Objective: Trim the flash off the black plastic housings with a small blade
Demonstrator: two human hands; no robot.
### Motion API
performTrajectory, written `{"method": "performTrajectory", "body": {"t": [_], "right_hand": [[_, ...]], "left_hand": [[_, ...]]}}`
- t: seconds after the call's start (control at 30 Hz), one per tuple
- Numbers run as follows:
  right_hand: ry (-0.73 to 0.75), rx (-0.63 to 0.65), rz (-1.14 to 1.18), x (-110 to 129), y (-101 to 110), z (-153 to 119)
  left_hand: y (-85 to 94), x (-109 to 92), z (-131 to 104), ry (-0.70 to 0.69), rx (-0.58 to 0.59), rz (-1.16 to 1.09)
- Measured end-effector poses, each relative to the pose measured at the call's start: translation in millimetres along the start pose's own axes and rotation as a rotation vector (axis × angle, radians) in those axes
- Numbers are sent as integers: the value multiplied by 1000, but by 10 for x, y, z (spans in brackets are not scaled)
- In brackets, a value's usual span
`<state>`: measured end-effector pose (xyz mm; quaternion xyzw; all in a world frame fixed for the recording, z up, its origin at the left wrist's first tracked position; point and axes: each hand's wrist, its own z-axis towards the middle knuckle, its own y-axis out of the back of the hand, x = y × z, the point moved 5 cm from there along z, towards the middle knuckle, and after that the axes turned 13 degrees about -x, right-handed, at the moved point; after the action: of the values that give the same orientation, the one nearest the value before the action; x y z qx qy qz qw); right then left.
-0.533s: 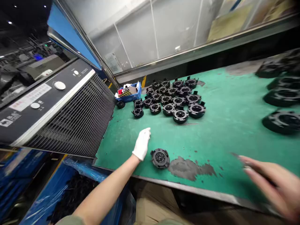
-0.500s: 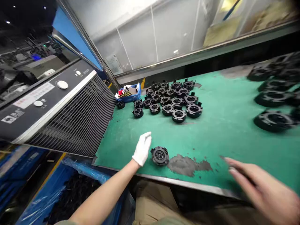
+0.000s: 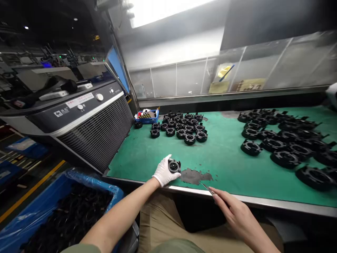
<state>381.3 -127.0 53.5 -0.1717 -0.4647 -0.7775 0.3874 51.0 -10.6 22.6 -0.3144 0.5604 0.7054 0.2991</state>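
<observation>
My left hand (image 3: 163, 173), in a white glove, is closed around the rim of a round black plastic part (image 3: 173, 166) with tabs on its edge. The part is near the front edge of the green bench top (image 3: 147, 158), its ringed face turned up. Bare, my right hand (image 3: 233, 207) pinches a slim pointed metal tool (image 3: 207, 189); whether it is a knife or tweezers I cannot tell. Its tip points left over the bench, apart from the part. A dark grey worn patch (image 3: 193, 176) lies between the tool and the part.
Several like parts stand in a group (image 3: 181, 128) at the back, and a larger group (image 3: 286, 140) fills the right. A small blue bin (image 3: 147, 119) sits at the back left. A grilled machine (image 3: 97, 130) borders the bench; a blue crate (image 3: 116, 193) of black pieces stands below left.
My left hand, beside the part before, has closed on it. My right hand has moved left with the tool, towards the part. The head view has shifted, showing more of the right-hand group.
</observation>
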Motion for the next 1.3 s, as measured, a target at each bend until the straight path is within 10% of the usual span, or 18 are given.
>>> {"method": "performTrajectory", "body": {"t": [0.47,1.0,1.3], "right_hand": [[-101,95,-13,-106,-462,453],[376,236,-246,388,-634,663],[314,285,-331,577,-602,545]], "left_hand": [[249,134,200,-251,669,-193],[454,154,-18,-280,497,-166],[418,101,-49,-499,282,-101]]}}
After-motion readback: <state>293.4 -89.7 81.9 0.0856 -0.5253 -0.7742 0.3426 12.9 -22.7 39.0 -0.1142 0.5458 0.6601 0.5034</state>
